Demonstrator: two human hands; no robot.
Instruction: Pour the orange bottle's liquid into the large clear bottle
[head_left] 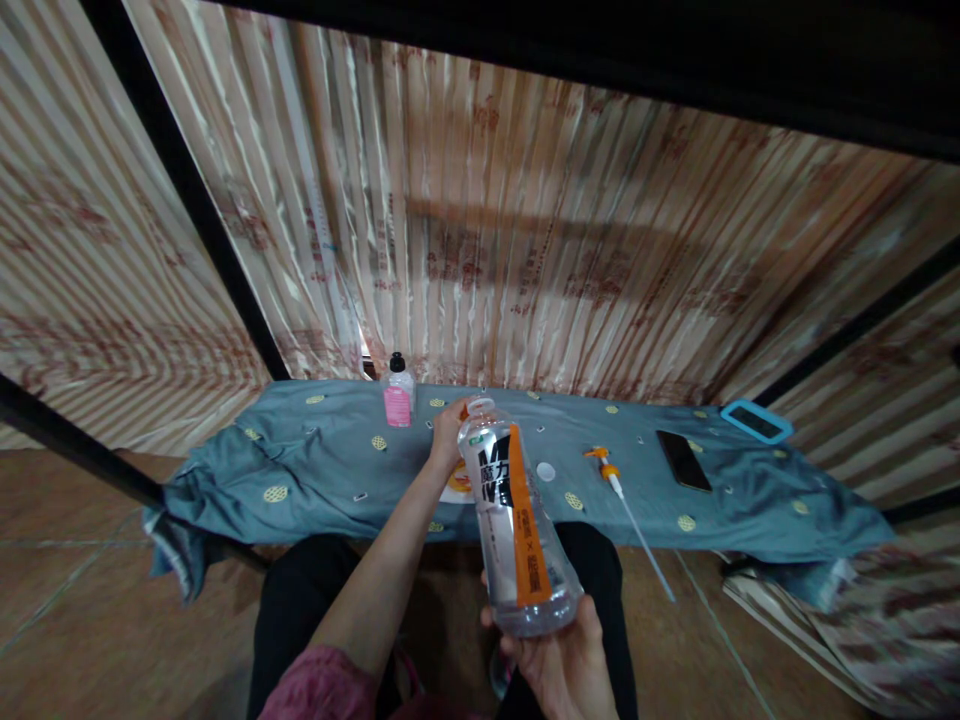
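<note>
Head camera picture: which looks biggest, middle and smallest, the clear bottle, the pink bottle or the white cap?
1. Clear bottle, though it is held nearest the camera, which makes it look bigger.
2. Pink bottle.
3. White cap.

Bottle (517, 520) tilted between the fingers (450, 420) of both hands, cap (546, 471) and pump (611, 478) lay right of them, phone (683, 459) farther right, small bottle (397, 392) stood left, all on the bed (315, 470).

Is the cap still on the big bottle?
No, the big bottle has an open mouth with no cap, and a small white cap lies on the blue cloth beside it.
</note>
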